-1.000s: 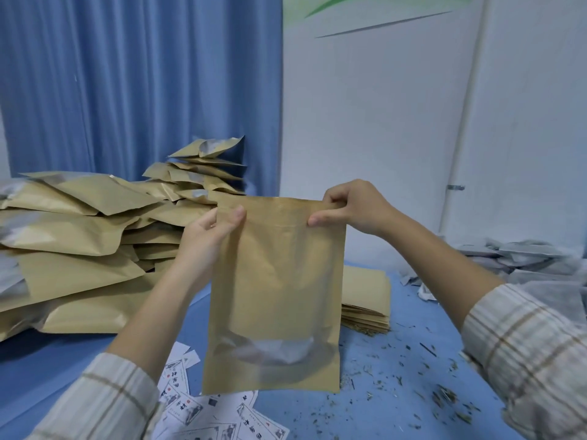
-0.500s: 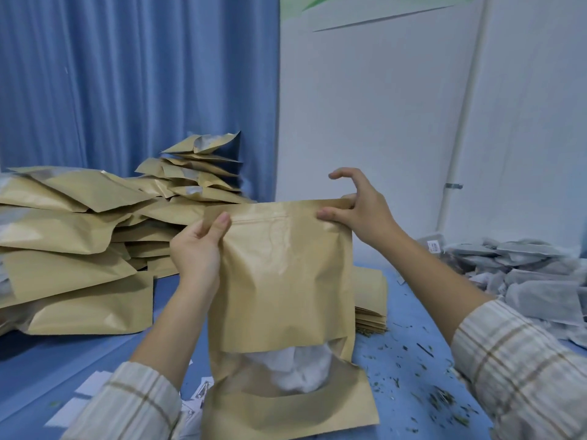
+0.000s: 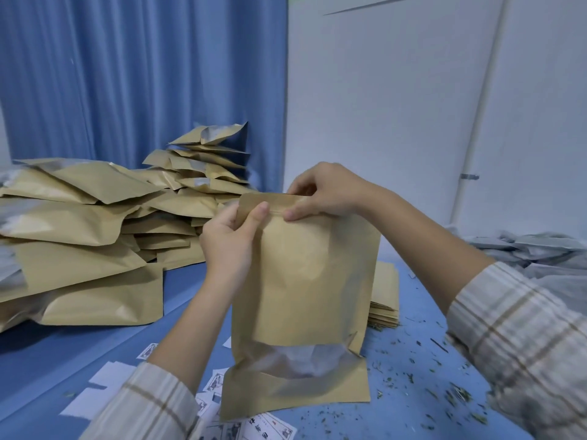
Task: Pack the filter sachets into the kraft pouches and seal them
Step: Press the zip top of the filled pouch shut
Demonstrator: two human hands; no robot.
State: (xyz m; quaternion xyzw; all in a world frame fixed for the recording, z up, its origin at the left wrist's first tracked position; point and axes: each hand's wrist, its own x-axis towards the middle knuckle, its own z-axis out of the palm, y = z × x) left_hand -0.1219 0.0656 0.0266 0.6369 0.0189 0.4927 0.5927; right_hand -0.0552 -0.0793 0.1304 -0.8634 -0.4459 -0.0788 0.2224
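While it stands upright on the near middle of the blue desk (image 3: 38,369), the kraft pouch (image 3: 301,300) is pinched along its top strip by both hands: left hand (image 3: 228,246) at the left corner, right hand (image 3: 327,192) just beside it. White sachets (image 3: 298,363) show through its window. Filled pouches (image 3: 79,236) crowd the left edge; flat pouches (image 3: 384,296) lie behind, grey sachets (image 3: 540,255) far right. Paper slips (image 3: 101,376) and green crumbs (image 3: 444,385) litter the near surface.

The blue surface (image 3: 104,347) carries a heap of filled pouches (image 3: 79,236) far left, flat pouches (image 3: 385,296) centre, sachets (image 3: 540,252) far right, labels (image 3: 101,376) near, and scattered crumbs (image 3: 444,385).
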